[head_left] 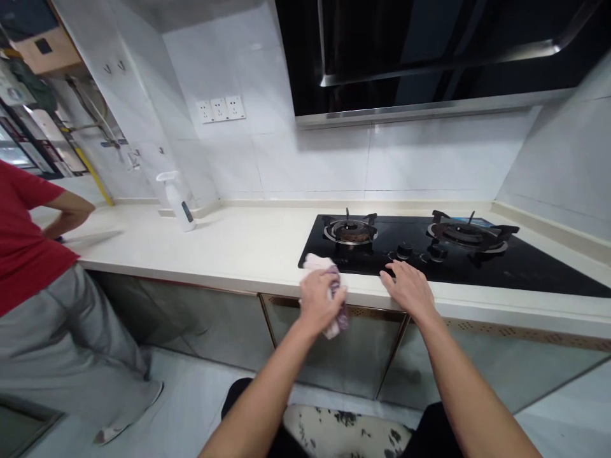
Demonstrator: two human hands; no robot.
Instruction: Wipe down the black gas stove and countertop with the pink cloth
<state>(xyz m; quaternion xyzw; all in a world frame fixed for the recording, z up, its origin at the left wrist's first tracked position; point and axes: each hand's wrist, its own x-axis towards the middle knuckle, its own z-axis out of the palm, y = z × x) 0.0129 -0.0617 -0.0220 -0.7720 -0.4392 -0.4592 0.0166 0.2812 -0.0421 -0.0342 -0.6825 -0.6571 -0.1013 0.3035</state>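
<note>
My left hand [319, 300] is closed around a pink and purple cloth [338, 324]. Part of the cloth lies over the counter edge by the front left corner of the black gas stove [367, 262], and the rest hangs down. My right hand [409, 286] rests with fingers spread at the stove's front edge, just below the control knobs [405, 250], holding nothing. Two burners sit on the stove, the left burner [351, 231] and the right burner [466, 234], both with black pan supports.
On the pale countertop [248, 238] a white spray bottle [179, 202] stands at the left. A person in a red shirt [28, 235] stands at the far left counter. A black range hood [429, 57] overhangs the stove. Cabinets [214, 324] run below.
</note>
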